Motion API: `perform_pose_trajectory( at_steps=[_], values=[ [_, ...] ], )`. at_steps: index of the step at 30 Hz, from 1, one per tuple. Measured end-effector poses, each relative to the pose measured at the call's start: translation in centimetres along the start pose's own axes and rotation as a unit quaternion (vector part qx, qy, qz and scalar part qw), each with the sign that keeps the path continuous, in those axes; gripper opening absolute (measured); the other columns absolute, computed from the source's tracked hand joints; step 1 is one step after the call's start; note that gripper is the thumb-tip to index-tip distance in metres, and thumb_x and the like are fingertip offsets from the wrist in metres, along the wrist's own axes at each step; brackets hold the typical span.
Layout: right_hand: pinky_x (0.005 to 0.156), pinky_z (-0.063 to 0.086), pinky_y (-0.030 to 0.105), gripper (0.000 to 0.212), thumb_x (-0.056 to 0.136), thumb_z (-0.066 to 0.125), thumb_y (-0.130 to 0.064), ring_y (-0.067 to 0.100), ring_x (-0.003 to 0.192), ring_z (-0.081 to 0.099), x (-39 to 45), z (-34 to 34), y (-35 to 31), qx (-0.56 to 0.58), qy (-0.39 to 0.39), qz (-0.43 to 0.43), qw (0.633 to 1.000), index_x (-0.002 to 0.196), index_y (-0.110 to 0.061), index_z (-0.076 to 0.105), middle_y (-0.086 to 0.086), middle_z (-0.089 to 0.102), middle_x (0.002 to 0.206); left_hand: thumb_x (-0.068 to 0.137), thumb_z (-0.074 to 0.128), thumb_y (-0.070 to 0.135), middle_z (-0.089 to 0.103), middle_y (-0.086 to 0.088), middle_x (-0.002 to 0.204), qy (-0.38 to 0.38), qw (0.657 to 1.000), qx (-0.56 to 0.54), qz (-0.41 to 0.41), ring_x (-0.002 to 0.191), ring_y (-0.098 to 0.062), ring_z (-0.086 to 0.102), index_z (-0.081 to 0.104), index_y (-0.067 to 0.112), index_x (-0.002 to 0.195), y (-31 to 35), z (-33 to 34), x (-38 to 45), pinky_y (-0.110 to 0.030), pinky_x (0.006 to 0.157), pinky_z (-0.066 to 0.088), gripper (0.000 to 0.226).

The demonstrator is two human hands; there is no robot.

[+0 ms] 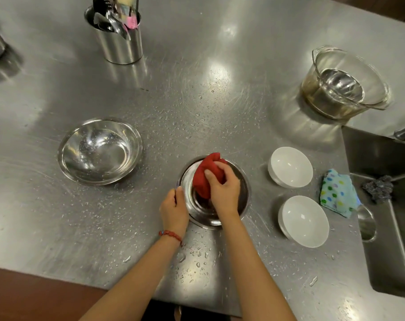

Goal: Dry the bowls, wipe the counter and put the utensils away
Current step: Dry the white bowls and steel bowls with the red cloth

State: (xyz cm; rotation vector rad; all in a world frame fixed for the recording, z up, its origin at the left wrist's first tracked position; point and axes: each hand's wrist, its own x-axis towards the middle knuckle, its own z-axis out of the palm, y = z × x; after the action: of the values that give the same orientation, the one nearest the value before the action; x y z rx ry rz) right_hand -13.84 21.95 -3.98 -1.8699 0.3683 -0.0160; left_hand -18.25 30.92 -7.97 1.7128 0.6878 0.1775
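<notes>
A small steel bowl stands on the wet steel counter in front of me. My right hand grips a bunched red cloth inside that bowl. My left hand holds the bowl's left rim with thumb and fingers. A larger steel bowl, wet inside, sits to the left. Two white bowls stand upright to the right. A steel utensil holder with several utensils stands at the back.
A glass bowl with another bowl nested inside stands at the back right. A dotted blue cloth lies by the sink, with a steel scourer at its edge. Water drops cover the counter's middle. The counter's wooden front edge is near left.
</notes>
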Motion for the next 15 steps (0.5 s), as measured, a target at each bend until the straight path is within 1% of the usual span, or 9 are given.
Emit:
perform_pose_trajectory(
  at_steps=[1, 2, 4, 5, 7, 9, 11, 13, 15],
  values=[
    [0.09, 0.043, 0.023, 0.026, 0.083, 0.064, -0.018, 0.011, 0.101, 0.056, 0.3, 0.0, -0.3, -0.01, 0.01, -0.023, 1.0, 0.109, -0.022, 0.063, -0.001, 0.065, 0.112, 0.095, 0.045, 0.017, 0.039, 0.006, 0.051, 0.002, 1.0, -0.001, 0.001, 0.049, -0.006, 0.033, 0.038, 0.022, 0.053, 0.1, 0.1, 0.0, -0.014, 0.045, 0.03, 0.043],
    [0.091, 0.04, 0.022, 0.028, 0.084, 0.063, -0.019, 0.012, 0.104, 0.055, 0.6, 0.1, -0.7, -0.033, 0.008, -0.045, 0.998, 0.112, -0.022, 0.061, 0.001, 0.063, 0.117, 0.094, 0.046, 0.016, 0.037, 0.005, 0.051, 0.001, 1.0, -0.001, 0.003, 0.049, -0.007, 0.032, 0.036, 0.021, 0.052, 0.1, 0.1, 0.1, -0.013, 0.043, 0.03, 0.043],
    [0.093, 0.035, 0.022, 0.032, 0.088, 0.058, -0.021, 0.017, 0.111, 0.052, 1.5, 0.6, -1.3, -0.107, -0.016, -0.078, 0.991, 0.12, -0.019, 0.058, 0.006, 0.055, 0.127, 0.094, 0.046, 0.016, 0.037, 0.004, 0.051, -0.007, 1.0, 0.002, 0.007, 0.05, -0.008, 0.032, 0.035, 0.02, 0.053, 0.0, 0.1, 0.0, -0.014, 0.043, 0.029, 0.043],
    [0.093, 0.035, 0.024, 0.033, 0.09, 0.055, -0.021, 0.022, 0.114, 0.05, 1.9, 0.8, -1.4, -0.154, -0.024, -0.084, 0.984, 0.123, -0.018, 0.056, 0.009, 0.051, 0.13, 0.094, 0.046, 0.017, 0.037, 0.003, 0.052, -0.011, 1.0, 0.003, 0.006, 0.051, -0.01, 0.032, 0.036, 0.019, 0.053, -0.1, 0.1, -0.2, -0.015, 0.045, 0.029, 0.042],
    [0.096, 0.038, 0.033, 0.035, 0.093, 0.05, -0.023, 0.029, 0.116, 0.048, 2.5, 0.6, -1.3, -0.24, -0.015, -0.075, 0.968, 0.127, -0.018, 0.051, 0.013, 0.046, 0.132, 0.095, 0.045, 0.018, 0.039, 0.002, 0.053, -0.004, 1.0, 0.002, 0.002, 0.054, -0.012, 0.034, 0.038, 0.018, 0.055, -0.1, 0.0, -0.3, -0.024, 0.049, 0.031, 0.04],
    [0.099, 0.038, 0.04, 0.037, 0.094, 0.046, -0.024, 0.034, 0.119, 0.046, 3.0, -0.3, -1.0, -0.293, 0.013, -0.053, 0.954, 0.13, -0.016, 0.047, 0.016, 0.041, 0.135, 0.095, 0.044, 0.02, 0.039, 0.002, 0.054, 0.012, 1.0, 0.0, -0.003, 0.054, -0.013, 0.035, 0.038, 0.018, 0.055, -0.1, -0.1, -0.2, -0.025, 0.049, 0.03, 0.04],
    [0.1, 0.038, 0.043, 0.038, 0.095, 0.045, -0.024, 0.036, 0.119, 0.044, 3.0, -1.6, -0.8, -0.328, 0.034, -0.033, 0.943, 0.131, -0.013, 0.046, 0.017, 0.039, 0.136, 0.096, 0.043, 0.023, 0.038, 0.003, 0.054, 0.019, 1.0, 0.006, -0.007, 0.051, -0.01, 0.034, 0.039, 0.02, 0.055, -0.1, -0.2, 0.0, -0.021, 0.048, 0.03, 0.041],
    [0.097, 0.039, 0.043, 0.035, 0.095, 0.044, -0.023, 0.037, 0.116, 0.045, 2.7, -3.2, -0.6, -0.351, 0.043, -0.017, 0.935, 0.128, -0.012, 0.048, 0.019, 0.041, 0.133, 0.096, 0.043, 0.022, 0.037, 0.003, 0.053, 0.028, 1.0, 0.011, 0.003, 0.05, -0.008, 0.033, 0.038, 0.019, 0.055, -0.1, -0.1, -0.1, -0.013, 0.045, 0.03, 0.041],
    [0.095, 0.04, 0.042, 0.034, 0.095, 0.044, -0.024, 0.037, 0.114, 0.047, 1.8, -4.7, -0.3, -0.359, 0.046, 0.005, 0.932, 0.126, -0.011, 0.049, 0.02, 0.043, 0.13, 0.095, 0.044, 0.019, 0.036, 0.003, 0.052, 0.038, 0.999, 0.002, 0.011, 0.049, -0.008, 0.031, 0.036, 0.017, 0.055, -0.1, 0.2, -0.2, -0.009, 0.042, 0.032, 0.042]
  ],
)
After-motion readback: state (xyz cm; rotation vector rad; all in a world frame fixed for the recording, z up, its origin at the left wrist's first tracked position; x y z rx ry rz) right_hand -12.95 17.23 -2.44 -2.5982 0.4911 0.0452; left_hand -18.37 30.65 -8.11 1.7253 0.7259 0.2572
